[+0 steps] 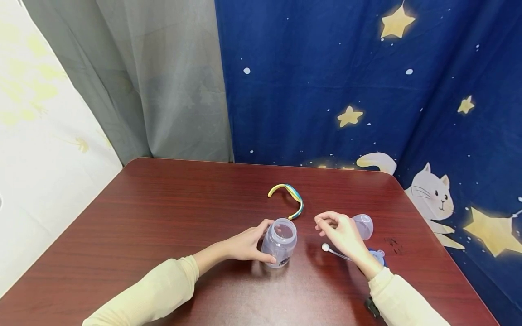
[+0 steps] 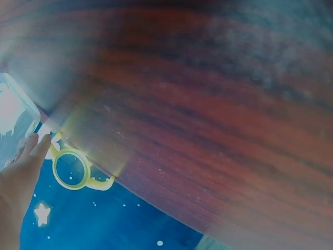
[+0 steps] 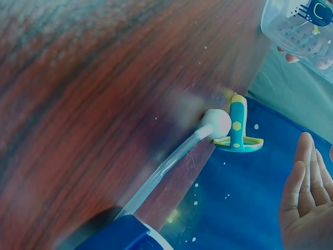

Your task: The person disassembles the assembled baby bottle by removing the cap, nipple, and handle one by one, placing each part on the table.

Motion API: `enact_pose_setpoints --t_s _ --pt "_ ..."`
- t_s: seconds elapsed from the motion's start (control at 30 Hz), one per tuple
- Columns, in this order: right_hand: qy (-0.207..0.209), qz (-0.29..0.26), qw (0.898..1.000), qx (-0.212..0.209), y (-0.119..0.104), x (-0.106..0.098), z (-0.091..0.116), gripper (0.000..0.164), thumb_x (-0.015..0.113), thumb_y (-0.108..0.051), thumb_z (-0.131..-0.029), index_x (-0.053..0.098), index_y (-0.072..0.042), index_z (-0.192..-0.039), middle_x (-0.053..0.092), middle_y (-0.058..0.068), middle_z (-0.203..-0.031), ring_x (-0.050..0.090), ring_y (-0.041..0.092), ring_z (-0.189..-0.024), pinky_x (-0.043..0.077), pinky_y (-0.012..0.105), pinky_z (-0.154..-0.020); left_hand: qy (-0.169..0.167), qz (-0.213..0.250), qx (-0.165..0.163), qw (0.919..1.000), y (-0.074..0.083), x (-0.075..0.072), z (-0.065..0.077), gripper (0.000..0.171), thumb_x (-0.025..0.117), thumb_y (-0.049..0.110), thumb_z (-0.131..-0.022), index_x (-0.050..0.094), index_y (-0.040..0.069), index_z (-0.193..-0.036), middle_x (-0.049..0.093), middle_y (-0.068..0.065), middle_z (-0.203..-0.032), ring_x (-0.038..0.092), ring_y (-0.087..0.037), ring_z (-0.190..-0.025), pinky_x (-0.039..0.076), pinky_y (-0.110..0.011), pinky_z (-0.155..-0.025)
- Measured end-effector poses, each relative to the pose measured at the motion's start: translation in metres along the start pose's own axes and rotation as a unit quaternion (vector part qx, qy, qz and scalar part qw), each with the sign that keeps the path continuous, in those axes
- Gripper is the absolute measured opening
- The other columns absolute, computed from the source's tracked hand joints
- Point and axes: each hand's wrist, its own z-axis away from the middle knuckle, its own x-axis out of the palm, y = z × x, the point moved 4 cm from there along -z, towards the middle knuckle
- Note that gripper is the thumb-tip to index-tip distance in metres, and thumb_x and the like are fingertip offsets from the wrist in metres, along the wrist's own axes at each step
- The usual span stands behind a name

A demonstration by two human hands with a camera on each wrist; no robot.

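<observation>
My left hand [image 1: 246, 244] grips a clear baby bottle [image 1: 278, 248], thumb on the near side and fingers around the far side. The bottle stands upright on the table, its mouth uncovered. To its right my right hand [image 1: 342, 233] hovers with loosely bent fingers and nothing visible between them. Beneath that hand lie a straw with a white ball end [image 1: 325, 247] and a blue lid [image 1: 377, 256], partly hidden by the wrist. In the right wrist view the straw [image 3: 166, 166] runs out of the blue lid [image 3: 117, 235].
A yellow and blue bottle handle [image 1: 299, 201] lies behind the bottle. Beyond the right hand sits a clear domed cap [image 1: 365, 226], partly covered by the hand. The dark red wooden table [image 1: 195, 194] ends at a grey curtain [image 1: 183, 90] and a blue starry curtain [image 1: 293, 90].
</observation>
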Motion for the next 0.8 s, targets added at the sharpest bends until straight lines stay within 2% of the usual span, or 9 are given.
enact_pose_setpoints --t_s 0.13,0.4,0.73,0.8 --pt "0.001 0.001 1.000 -0.008 0.000 -0.001 0.000 0.019 0.058 -0.022 -0.086 0.064 -0.005 -0.092 0.064 0.006 -0.072 0.061 0.018 -0.059 0.047 0.025 -0.061 0.000 -0.019 -0.002 0.9998 -0.013 0.002 -0.001 0.072 0.075 0.024 -0.071 0.029 0.006 -0.123 0.053 0.001 -0.111 0.048 -0.006 -0.102 0.035 -0.026 -0.089" --pt "-0.007 0.002 1.000 -0.007 -0.001 -0.002 0.000 0.023 0.058 -0.024 -0.086 0.063 -0.003 -0.095 0.064 0.008 -0.073 0.061 0.018 -0.060 0.047 0.025 -0.060 -0.001 -0.037 -0.012 0.9992 -0.016 0.002 0.001 0.074 0.074 0.029 -0.070 0.029 0.006 -0.123 0.052 0.001 -0.110 0.048 -0.006 -0.102 0.035 -0.026 -0.089" --pt "-0.002 0.009 1.000 -0.018 -0.001 -0.005 -0.001 0.018 0.059 -0.021 -0.086 0.064 -0.005 -0.092 0.064 0.006 -0.071 0.061 0.021 -0.060 0.047 0.025 -0.060 -0.011 -0.006 0.004 0.9999 -0.015 -0.002 0.004 0.087 0.075 0.030 -0.070 0.019 0.012 -0.135 0.048 -0.009 -0.121 0.046 -0.008 -0.108 0.030 -0.029 -0.094" --pt "-0.004 0.015 1.000 -0.021 -0.002 -0.006 -0.002 0.017 0.059 -0.021 -0.086 0.064 -0.006 -0.092 0.064 0.005 -0.072 0.061 0.020 -0.059 0.047 0.025 -0.060 -0.013 -0.004 0.006 0.9999 -0.014 -0.004 0.005 0.091 0.075 0.032 -0.070 0.017 0.010 -0.136 0.046 -0.009 -0.124 0.046 -0.009 -0.110 0.029 -0.030 -0.095"
